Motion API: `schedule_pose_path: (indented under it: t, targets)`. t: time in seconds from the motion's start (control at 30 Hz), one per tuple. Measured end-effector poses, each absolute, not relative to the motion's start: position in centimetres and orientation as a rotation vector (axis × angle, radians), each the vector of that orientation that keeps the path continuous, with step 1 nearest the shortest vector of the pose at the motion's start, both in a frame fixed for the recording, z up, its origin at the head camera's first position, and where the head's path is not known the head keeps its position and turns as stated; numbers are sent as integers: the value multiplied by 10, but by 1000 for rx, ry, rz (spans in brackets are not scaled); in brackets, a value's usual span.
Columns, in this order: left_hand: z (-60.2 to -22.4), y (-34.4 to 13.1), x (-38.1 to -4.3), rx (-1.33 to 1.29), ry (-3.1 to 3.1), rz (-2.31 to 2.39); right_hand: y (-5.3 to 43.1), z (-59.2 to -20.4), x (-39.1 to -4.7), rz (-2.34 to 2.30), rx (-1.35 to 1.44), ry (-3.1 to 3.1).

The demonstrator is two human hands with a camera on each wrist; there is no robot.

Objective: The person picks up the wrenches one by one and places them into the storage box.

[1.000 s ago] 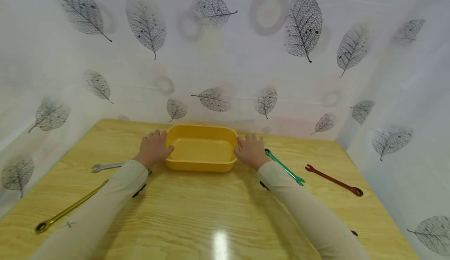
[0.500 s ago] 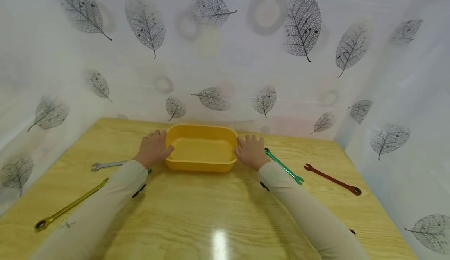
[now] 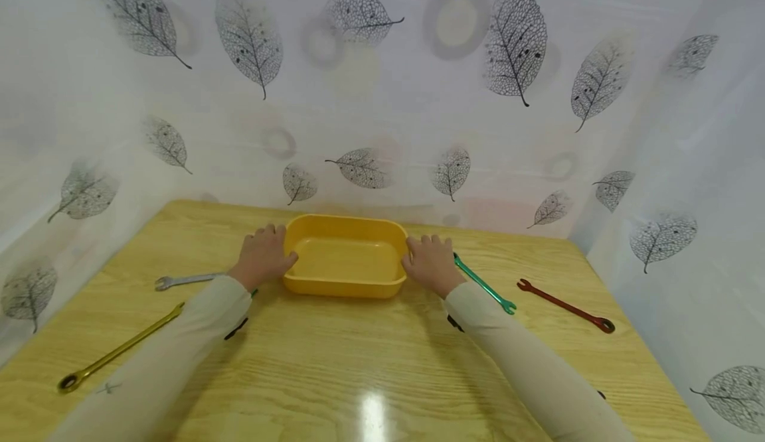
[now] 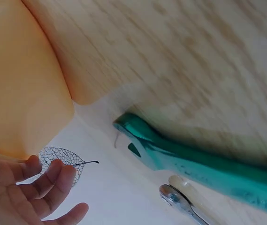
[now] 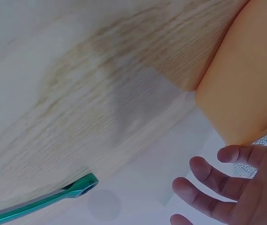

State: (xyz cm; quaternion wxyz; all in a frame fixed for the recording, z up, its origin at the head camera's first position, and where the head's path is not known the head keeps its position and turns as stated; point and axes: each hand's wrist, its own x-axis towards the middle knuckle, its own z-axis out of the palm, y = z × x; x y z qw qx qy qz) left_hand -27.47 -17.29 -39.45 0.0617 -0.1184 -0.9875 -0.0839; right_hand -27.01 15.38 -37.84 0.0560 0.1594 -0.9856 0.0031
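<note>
A yellow plastic basin [image 3: 345, 289] sits on the wooden table, with nothing lying inside. At its left end my left hand [image 3: 263, 255] grips the rim, thumb over the inner side. My right hand [image 3: 431, 261] holds the opposite end the same way. The left wrist view shows the basin's outer wall [image 4: 23, 79] with the left fingers [image 4: 53, 187] spread below the rim. In the right wrist view, the right index finger touches the basin wall [image 5: 246, 89], while the other fingers [image 5: 217, 180] hang loose beside it.
Right of the basin lie a green wrench [image 3: 485, 284] and a red wrench [image 3: 564, 305]. On the left are a silver wrench [image 3: 185, 281] and a gold wrench [image 3: 122, 349]. Another green wrench [image 4: 194, 164] is mostly hidden by the left arm in the head view. A leaf-patterned curtain [image 3: 382, 97] borders the table.
Both hands have drawn the basin slightly nearer to me and a touch to the right over the last half second. The wrenches have stayed put.
</note>
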Motion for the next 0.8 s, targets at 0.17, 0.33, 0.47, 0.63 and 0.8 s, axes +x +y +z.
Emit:
schedule_pose_path:
  t: [0.17, 0.33, 0.47, 0.63, 0.8]
  targets:
    - [-391, -171, -270, -361, -2967, -250, 154, -377, -266, -16, 473, -2974]
    - [-387, -167, -263, -362, -2951, -235, 156, -376, -263, -31, 468, -2960]
    - [-386, -165, -257, -355, -2946, -204, 159, -378, -260, -38, 485, -2952]
    - [-383, -162, -250, -351, -2967, -138, 162, -378, -254, -64, 506, -2944]
    - [-382, -158, -242, -350, -2960, -98, 164, -379, -248, -85, 517, -2936]
